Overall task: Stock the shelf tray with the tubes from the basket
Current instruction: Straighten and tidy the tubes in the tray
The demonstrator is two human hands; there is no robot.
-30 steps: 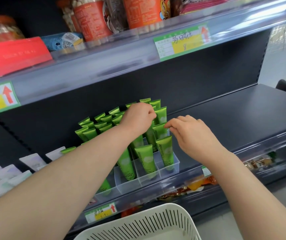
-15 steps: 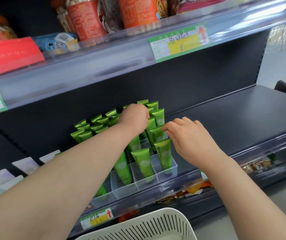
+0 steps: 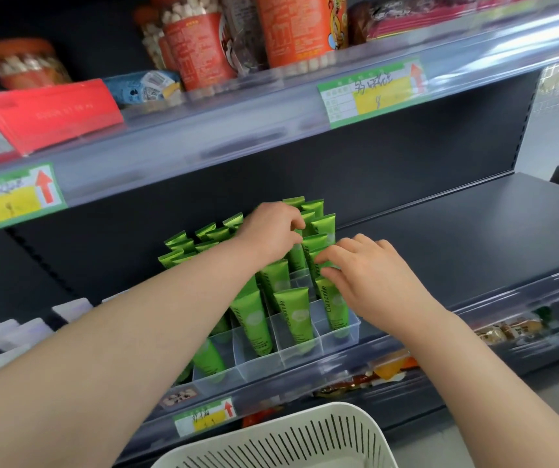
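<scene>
On the head camera I see shiny green tubes standing in rows in a clear tray on the dark shelf. The left hand curls its fingers round tube tops near the back. The right hand pinches a tube top just beside it. The arms hide some tubes. A white basket sits below.

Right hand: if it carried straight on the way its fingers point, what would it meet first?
The right hand points left into the right-hand row of green tubes, which its fingertips seem to pinch; the left hand looks just beyond.
</scene>
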